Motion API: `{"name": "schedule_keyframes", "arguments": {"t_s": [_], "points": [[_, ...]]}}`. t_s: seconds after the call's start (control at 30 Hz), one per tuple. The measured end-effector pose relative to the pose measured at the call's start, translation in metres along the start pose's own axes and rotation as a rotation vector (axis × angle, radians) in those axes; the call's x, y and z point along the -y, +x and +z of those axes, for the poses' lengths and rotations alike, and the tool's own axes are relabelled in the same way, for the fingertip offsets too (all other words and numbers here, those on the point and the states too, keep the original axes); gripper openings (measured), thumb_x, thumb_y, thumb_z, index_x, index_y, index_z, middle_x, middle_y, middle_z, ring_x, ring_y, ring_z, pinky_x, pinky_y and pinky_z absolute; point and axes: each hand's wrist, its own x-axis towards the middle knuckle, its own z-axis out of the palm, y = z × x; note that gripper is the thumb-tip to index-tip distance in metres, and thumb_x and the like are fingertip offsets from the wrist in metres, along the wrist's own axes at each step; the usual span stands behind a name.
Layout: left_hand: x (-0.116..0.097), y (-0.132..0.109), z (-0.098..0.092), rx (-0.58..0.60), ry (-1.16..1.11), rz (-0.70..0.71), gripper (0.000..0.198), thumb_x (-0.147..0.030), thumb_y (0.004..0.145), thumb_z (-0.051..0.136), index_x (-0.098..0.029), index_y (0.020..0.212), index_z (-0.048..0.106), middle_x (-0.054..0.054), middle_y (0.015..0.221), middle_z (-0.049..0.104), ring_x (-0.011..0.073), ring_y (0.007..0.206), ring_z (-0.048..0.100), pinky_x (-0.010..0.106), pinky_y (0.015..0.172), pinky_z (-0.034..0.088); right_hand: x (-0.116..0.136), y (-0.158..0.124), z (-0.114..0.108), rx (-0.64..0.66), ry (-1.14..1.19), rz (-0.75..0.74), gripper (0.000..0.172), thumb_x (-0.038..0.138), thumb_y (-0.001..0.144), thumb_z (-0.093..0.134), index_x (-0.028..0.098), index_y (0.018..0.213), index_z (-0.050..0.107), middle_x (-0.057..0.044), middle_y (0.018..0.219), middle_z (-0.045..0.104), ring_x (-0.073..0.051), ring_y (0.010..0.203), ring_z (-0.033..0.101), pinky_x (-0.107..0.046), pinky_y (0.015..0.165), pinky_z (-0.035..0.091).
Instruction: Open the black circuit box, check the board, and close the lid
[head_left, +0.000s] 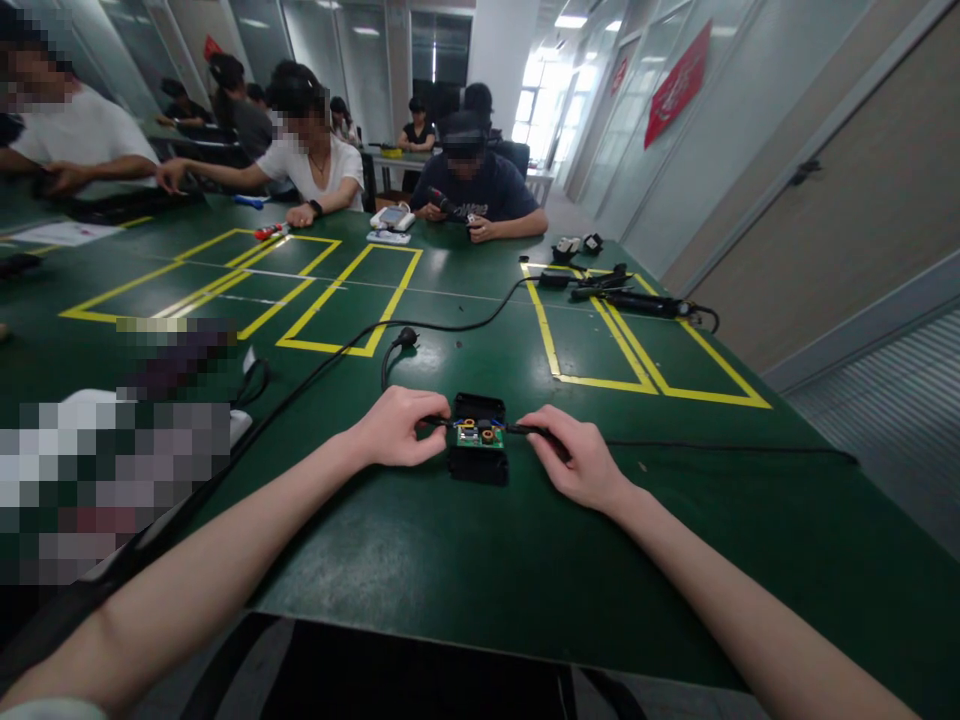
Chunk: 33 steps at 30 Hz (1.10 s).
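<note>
A small green circuit board (469, 437) with an orange wire loop and a copper coil sits between two black plastic case halves, the far half (480, 404) and the near half (478, 467). My left hand (401, 427) pinches the black cable at the board's left end. At the right end, my right hand (574, 455) is closed on another black cable (517, 429), which runs on across the table to the right. Thin blue wires show where the cables meet the board. Beyond my left hand lies a black power plug (406, 338) on a short lead.
Yellow tape rectangles (375, 300) mark the green table (390, 560). A long black cord (450, 326) crosses to an adapter (553, 281) near black tools (637, 300). Several people sit across the table, one with a dark-blue shirt (502, 185). Blurred-out items lie at left.
</note>
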Motion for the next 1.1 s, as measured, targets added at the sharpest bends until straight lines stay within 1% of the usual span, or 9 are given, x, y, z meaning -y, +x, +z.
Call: {"name": "schedule_keyframes", "arguments": {"t_s": [0.17,0.33,0.57,0.8,0.97,1.1], "points": [[-0.0020,0.0001,0.0025,0.034,-0.033,0.019,0.013,-0.026,0.078,0.051,-0.018,0.072,0.060,-0.003,0.058,0.057,0.0098,0.048,0.048,0.021,0.050,0.037,0.0061,0.0005,-0.0022,0.028,0.023,-0.039,0.014,0.016,0.090,0.053,0.022,0.100,0.062,-0.001,0.079,0.065,-0.015,0.061,0.060,-0.026,0.057,0.047],[-0.0011,-0.0006,0.0030,0.099,-0.045,0.003,0.011,-0.026,0.075,0.052,-0.018,0.070,0.059,-0.003,0.058,0.056,0.0103,0.048,0.048,0.021,0.049,0.036,0.0050,0.0011,-0.0013,0.073,0.028,-0.027,0.016,0.015,0.086,0.053,0.022,0.096,0.063,-0.002,0.079,0.067,-0.015,0.064,0.062,-0.027,0.061,0.051],[-0.0021,-0.0005,0.0045,0.177,-0.060,-0.032,0.012,-0.027,0.074,0.052,-0.019,0.068,0.059,-0.002,0.058,0.056,0.0117,0.051,0.048,0.022,0.052,0.036,0.0046,0.0006,-0.0017,0.118,0.041,-0.027,0.013,0.015,0.085,0.053,0.020,0.093,0.063,-0.002,0.077,0.068,-0.015,0.063,0.064,-0.025,0.059,0.050],[-0.0068,0.0014,0.0044,0.253,-0.036,-0.081,0.014,-0.028,0.076,0.053,-0.019,0.067,0.058,-0.002,0.058,0.056,0.0127,0.051,0.048,0.024,0.052,0.035,0.0005,-0.0007,0.0007,0.191,0.033,0.046,0.008,0.018,0.087,0.056,0.020,0.089,0.063,0.001,0.069,0.064,-0.013,0.055,0.059,-0.024,0.055,0.044],[-0.0080,0.0017,0.0040,0.262,-0.019,-0.091,0.015,-0.028,0.076,0.052,-0.019,0.065,0.057,-0.002,0.057,0.056,0.0126,0.050,0.047,0.024,0.051,0.033,-0.0009,-0.0004,0.0018,0.207,0.019,0.053,0.007,0.019,0.088,0.057,0.020,0.088,0.064,0.003,0.065,0.061,-0.011,0.052,0.054,-0.023,0.053,0.041],[-0.0082,0.0018,0.0038,0.263,-0.006,-0.086,0.016,-0.028,0.076,0.052,-0.019,0.064,0.056,-0.001,0.056,0.056,0.0125,0.050,0.047,0.023,0.051,0.032,0.0007,-0.0002,0.0018,0.217,0.017,0.049,0.007,0.021,0.089,0.058,0.020,0.087,0.064,0.004,0.063,0.059,-0.011,0.051,0.054,-0.022,0.052,0.039]]}}
